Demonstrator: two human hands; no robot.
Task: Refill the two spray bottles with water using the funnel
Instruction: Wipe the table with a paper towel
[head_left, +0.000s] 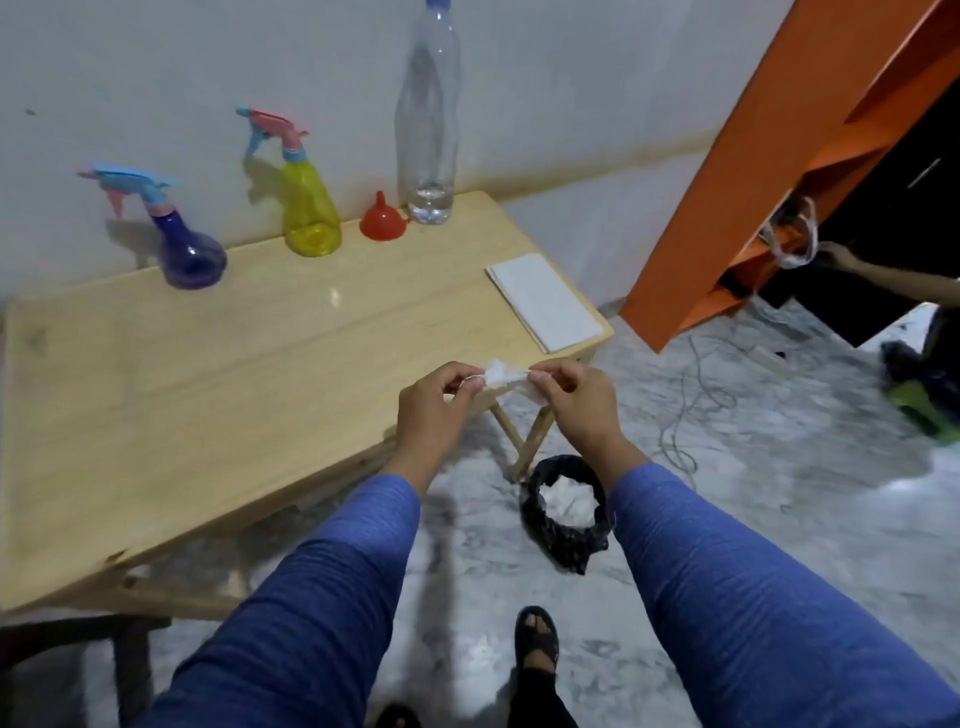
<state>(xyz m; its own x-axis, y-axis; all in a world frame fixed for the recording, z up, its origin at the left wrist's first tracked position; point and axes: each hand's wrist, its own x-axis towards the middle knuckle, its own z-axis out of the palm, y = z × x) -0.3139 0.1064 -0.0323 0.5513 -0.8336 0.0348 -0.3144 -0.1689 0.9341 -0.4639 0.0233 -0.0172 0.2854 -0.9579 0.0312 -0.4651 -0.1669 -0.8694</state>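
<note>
Pinching tissue (503, 376) between both hands

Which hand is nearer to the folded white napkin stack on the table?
Right. The right hand is just below the napkin stack at the table's near corner, while the left hand is farther left. Both hold a crumpled tissue between them.

Both arms are reaching forward, in blue sleeves down to the wrists. The left hand (434, 402) and the right hand (579, 397) are facing each other at the same height, backs turned up. The fingers of each hand are curling in, and both are pinching a tissue (501, 375) between them.
</note>
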